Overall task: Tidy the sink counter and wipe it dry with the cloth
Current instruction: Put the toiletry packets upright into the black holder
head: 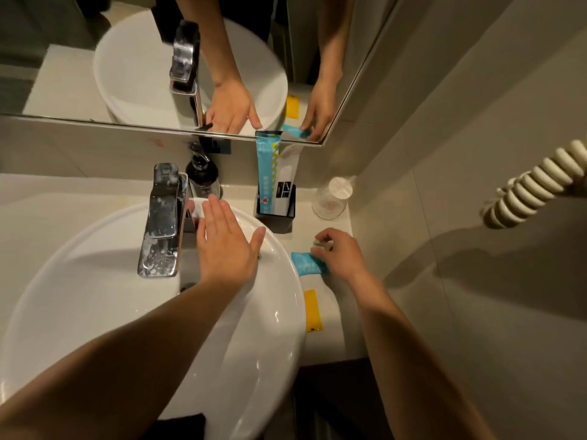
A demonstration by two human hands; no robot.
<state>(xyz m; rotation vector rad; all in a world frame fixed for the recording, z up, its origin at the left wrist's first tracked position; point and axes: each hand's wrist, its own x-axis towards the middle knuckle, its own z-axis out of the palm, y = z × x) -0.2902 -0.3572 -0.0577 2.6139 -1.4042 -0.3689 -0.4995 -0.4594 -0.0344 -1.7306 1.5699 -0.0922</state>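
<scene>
My left hand (227,239) hovers flat and open over the back of the white basin (95,300), just right of the chrome tap (163,223). My right hand (341,252) rests on the narrow counter (330,338) to the right of the basin. Its fingers pinch a small blue packet (306,264) and a small clear item at the fingertips. A yellow sachet (313,310) lies flat on the counter nearer to me. No cloth is in sight.
A black holder (276,211) with tall blue-and-white packets stands at the back of the counter. Beside it is a clear plastic-wrapped cup (333,198). A dark soap pump bottle (201,174) sits behind the tap. The mirror (127,58) is above, a wall close on the right.
</scene>
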